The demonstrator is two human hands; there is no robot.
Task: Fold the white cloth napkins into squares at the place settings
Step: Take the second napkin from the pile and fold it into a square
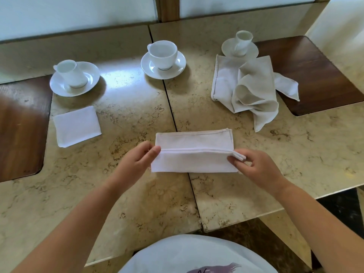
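Your left hand (137,158) and right hand (254,164) each have a closed grip on opposite ends of the half-folded napkin (194,152), just before the middle cup (162,54).

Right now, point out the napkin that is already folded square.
The folded square napkin lies flat at the left of the head view, just in front of the left cup and saucer, beside the dark wood inset.

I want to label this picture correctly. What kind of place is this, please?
Probably a café or restaurant dining table being set. Three cups on saucers stand in a row on a marble table, a folded napkin lies before one, and both hands fold another napkin.
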